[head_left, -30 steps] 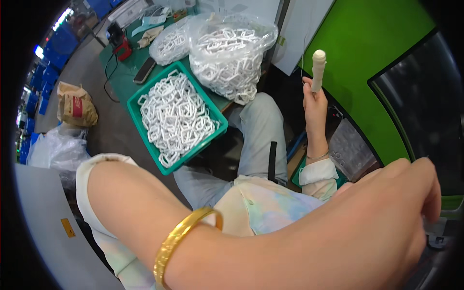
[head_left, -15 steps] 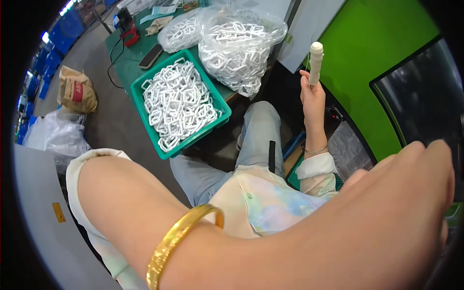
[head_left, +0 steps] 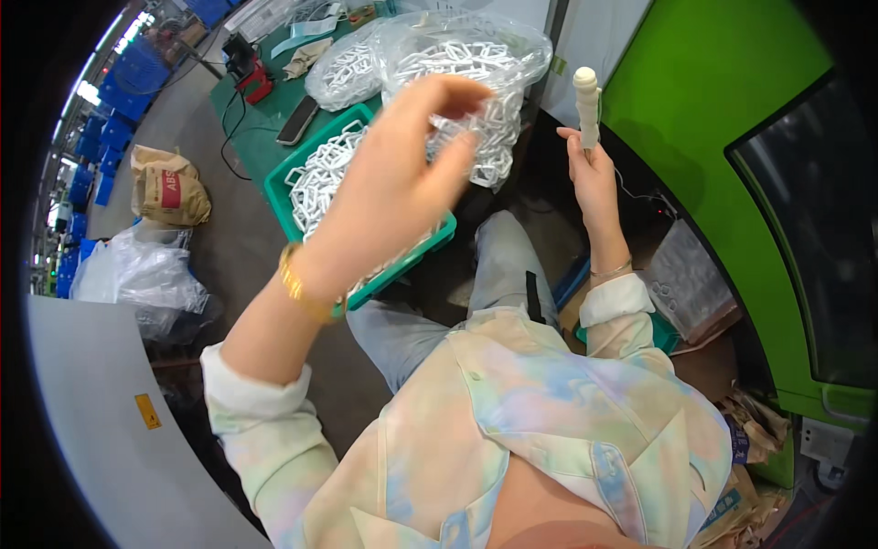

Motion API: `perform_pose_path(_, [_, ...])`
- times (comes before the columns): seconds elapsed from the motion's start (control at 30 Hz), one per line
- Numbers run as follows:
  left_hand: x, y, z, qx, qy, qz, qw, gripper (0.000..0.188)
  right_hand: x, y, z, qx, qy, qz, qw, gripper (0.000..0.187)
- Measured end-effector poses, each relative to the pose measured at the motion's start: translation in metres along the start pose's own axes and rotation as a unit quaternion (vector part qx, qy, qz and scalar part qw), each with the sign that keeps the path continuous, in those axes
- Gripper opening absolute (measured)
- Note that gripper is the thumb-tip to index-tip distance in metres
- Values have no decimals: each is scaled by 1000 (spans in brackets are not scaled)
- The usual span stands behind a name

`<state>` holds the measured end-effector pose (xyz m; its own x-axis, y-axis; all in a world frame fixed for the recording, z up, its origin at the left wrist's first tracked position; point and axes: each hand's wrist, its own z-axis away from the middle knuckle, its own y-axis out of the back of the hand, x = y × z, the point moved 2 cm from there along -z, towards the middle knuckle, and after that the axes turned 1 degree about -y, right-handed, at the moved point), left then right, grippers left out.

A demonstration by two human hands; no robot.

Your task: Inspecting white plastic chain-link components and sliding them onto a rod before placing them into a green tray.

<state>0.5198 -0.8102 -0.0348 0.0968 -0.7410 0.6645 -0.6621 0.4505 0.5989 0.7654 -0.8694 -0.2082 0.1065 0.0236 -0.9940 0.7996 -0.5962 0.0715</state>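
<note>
While right hand holds handle (off-white), left hand loosely curved

The left hand hangs at eleven o'clock, fingers curved, thumb apart, its forearm slanting from eight, while the right hand is clenched upright at two, wrist at three.

white handle is held near-upright in r hand; l hand, fingers curled apart from thumb, is seen over green bin filled w/ white links; clear bags are set on green tbl.
</note>
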Motion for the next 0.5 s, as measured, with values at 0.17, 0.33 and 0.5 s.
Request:
perform_pose_path(0.17, [-106, -9, -10, 68, -65, -348, 933, 45, -16, -34, -22, -50, 33, -52, 997, 35])
perform_pose_path(0.33, [-143, -24, -43, 35, -71, -491, 868, 53, -17, -60, -71, -68, 104, -1, 992, 40])
perform_pose_path(0.5, [-149, -43, -42, -253, 49, -296, 920, 32, -11, -64, -99, -98, 49, 245, 963, 33])
